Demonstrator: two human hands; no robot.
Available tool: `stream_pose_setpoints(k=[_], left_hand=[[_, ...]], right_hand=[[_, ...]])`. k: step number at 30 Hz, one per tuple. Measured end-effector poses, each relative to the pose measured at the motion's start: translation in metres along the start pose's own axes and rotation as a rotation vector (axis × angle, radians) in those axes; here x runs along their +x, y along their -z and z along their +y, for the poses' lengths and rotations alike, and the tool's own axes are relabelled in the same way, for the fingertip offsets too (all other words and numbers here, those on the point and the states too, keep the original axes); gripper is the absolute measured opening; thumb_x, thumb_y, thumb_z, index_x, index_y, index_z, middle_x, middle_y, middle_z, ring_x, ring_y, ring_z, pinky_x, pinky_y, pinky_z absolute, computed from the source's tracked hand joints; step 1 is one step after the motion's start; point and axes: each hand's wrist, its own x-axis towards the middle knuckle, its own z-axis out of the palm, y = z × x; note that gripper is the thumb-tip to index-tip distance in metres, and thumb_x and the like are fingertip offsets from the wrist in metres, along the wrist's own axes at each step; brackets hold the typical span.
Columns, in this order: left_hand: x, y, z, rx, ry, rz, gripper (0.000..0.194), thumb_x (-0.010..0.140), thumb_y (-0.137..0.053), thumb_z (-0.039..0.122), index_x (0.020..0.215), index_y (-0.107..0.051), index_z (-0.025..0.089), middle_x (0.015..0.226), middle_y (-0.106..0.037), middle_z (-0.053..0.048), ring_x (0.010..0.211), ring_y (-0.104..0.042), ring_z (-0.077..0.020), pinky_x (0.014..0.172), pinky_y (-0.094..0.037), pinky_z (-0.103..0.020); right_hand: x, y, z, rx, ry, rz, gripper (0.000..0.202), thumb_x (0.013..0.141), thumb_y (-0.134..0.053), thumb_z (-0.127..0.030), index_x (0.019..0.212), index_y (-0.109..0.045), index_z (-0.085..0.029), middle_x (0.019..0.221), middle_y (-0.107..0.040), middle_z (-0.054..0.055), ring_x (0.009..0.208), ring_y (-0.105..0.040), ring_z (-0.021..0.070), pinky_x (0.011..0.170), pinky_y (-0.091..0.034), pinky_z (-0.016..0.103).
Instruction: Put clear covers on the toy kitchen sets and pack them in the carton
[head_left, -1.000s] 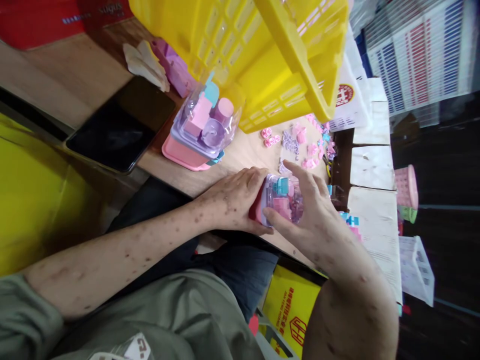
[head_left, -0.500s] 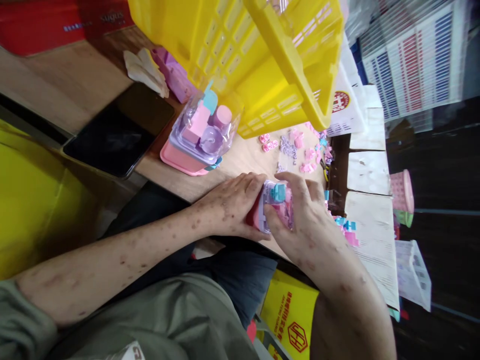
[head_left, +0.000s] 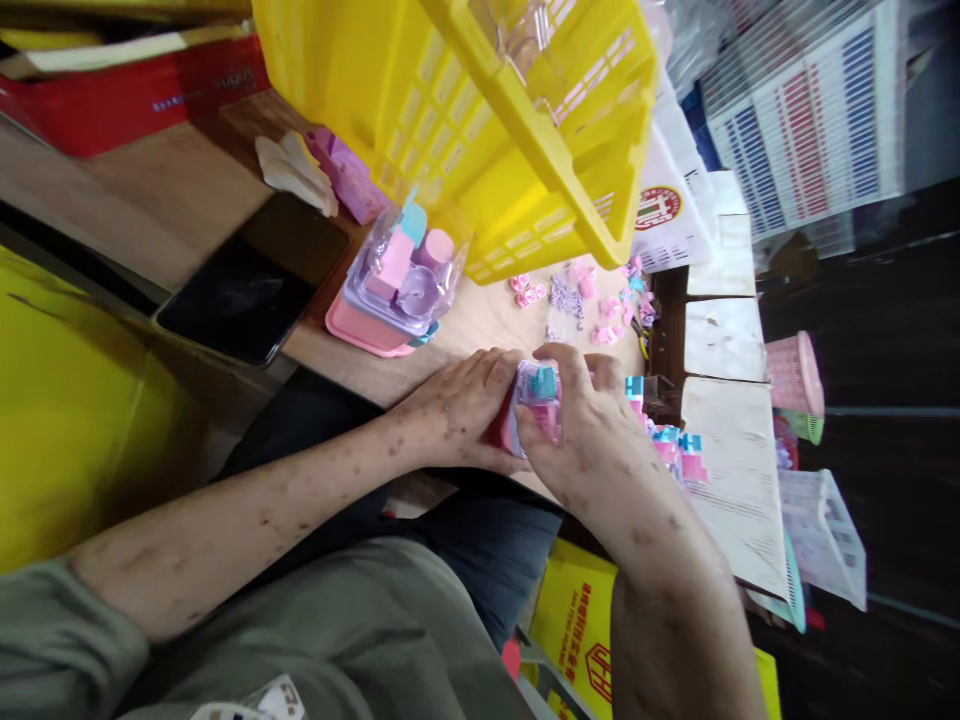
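**Both hands closed on toy box at near table edge**

Head view. The left hand (head_left: 465, 410) grips the pink base end of a small toy box (head_left: 534, 405); fingers are curled tight around it. The right hand (head_left: 581, 425) clamps the clear lid end, thumb and fingers wrapped over the top. The box sits between the two hands, at the near edge of the table (head_left: 187, 190), above the person's lap.

A second, closed box (head_left: 397, 280) stands further in on the table, just beside the yellow crate (head_left: 480, 130). A phone (head_left: 247, 290) lies at the near left edge. Loose pink parts (head_left: 592, 300) lie scattered near the right edge.

Risk, as judged:
- The box is held over the table edge. A slipped grip would likely drop it to the lap or floor.
- Uneven pressure on the clear lid could seat it skewed or spill the pieces inside.
- A sweep of the right forearm could push the loose parts off the right edge.
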Motion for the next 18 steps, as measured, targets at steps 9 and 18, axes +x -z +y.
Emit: stream_pose_setpoints(k=[9, 18], left_hand=[[-0.004, -0.002, 0.010, -0.094, 0.156, 0.018, 0.111, 0.065, -0.104, 0.064, 0.150, -0.046, 0.023, 0.148, -0.063, -0.018, 0.138, -0.063, -0.0448, 0.120, -0.053, -0.064], [0.011, 0.015, 0.035, -0.113, 0.254, -0.049, 0.093, 0.051, -0.106, 0.052, 0.134, -0.070, 0.031, 0.137, -0.072, -0.009, 0.128, -0.068, -0.0439, 0.113, -0.061, -0.057]], right_hand=[[-0.023, 0.021, 0.030, 0.230, -0.126, 0.287, 0.067, 0.105, -0.063, -0.064, 0.162, -0.051, -0.030, 0.147, -0.068, 0.019, 0.117, -0.077, 0.0398, 0.095, -0.071, 0.063], [0.063, 0.112, 0.035, 1.014, -0.005, 0.147, 0.069, 0.100, -0.076, -0.061, 0.158, -0.055, -0.032, 0.147, -0.068, 0.014, 0.108, -0.081, 0.0289, 0.090, -0.074, 0.046]])
